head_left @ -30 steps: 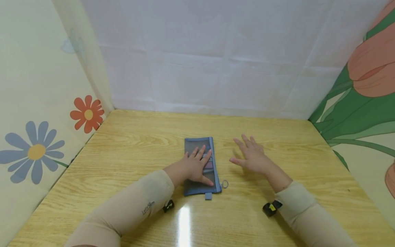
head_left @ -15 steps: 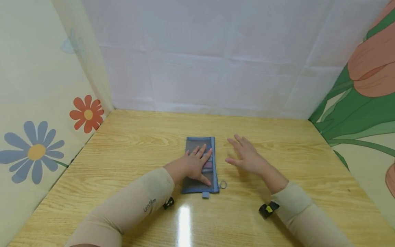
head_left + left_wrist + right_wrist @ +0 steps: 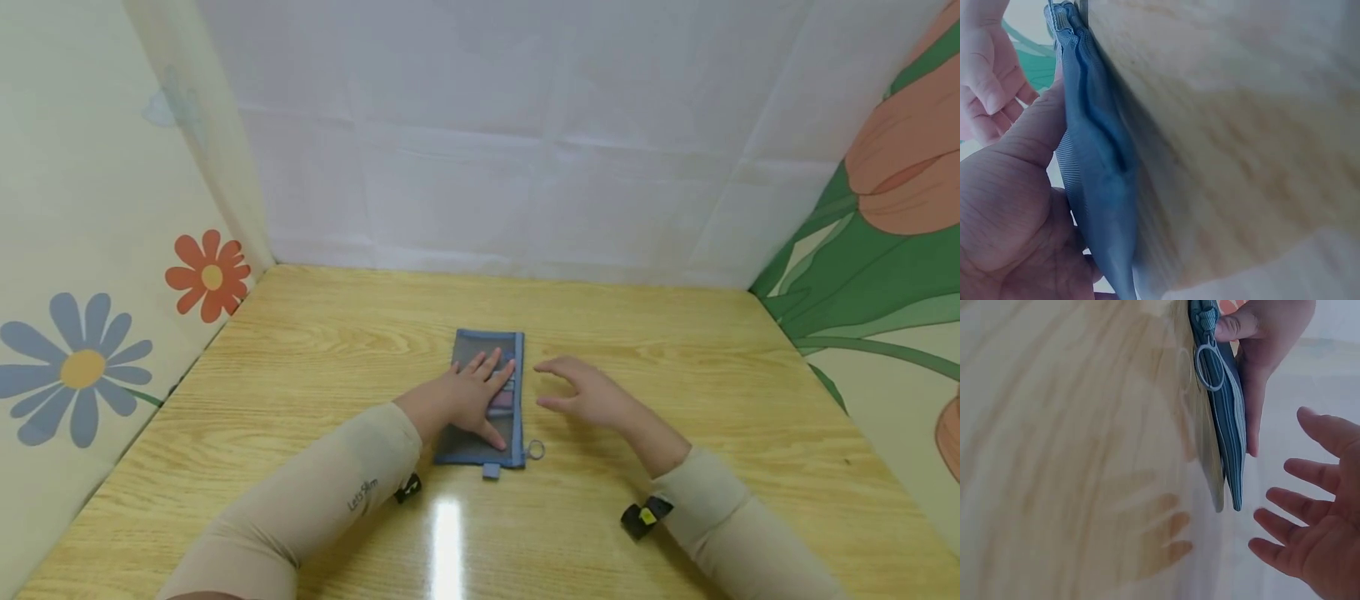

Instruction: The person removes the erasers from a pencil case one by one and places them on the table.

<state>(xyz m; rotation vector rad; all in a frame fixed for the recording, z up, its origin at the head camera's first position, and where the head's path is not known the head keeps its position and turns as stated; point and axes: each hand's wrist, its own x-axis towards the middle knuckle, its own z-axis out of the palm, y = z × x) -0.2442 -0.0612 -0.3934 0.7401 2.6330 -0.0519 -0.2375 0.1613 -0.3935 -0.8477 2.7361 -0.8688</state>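
A blue zippered mesh pouch (image 3: 476, 342) lies flat on the table, its zipper edge (image 3: 518, 400) facing right. Something pinkish shows through the mesh, too veiled to identify. My left hand (image 3: 471, 398) rests on top of the pouch with its fingers spread, covering the middle. At the near right corner sits the zipper's ring pull (image 3: 1212, 389), and a small fabric tab (image 3: 491, 472) sticks out of the near edge. Just right of the pouch, my right hand (image 3: 592, 396) hovers over the table, apart from the pouch, fingers extended and holding nothing.
The wood-grain table (image 3: 337, 333) stretches around the pouch on all sides. A white cloth (image 3: 480, 167) hangs behind it, and flower-printed panels (image 3: 82, 208) stand at the left and right. Black wrist cameras (image 3: 641, 518) hang beneath both sleeves.
Under my left hand, the pouch has turned slightly, its near end swinging left. My right hand has come left toward the zipper edge, its fingers drawing closer together.
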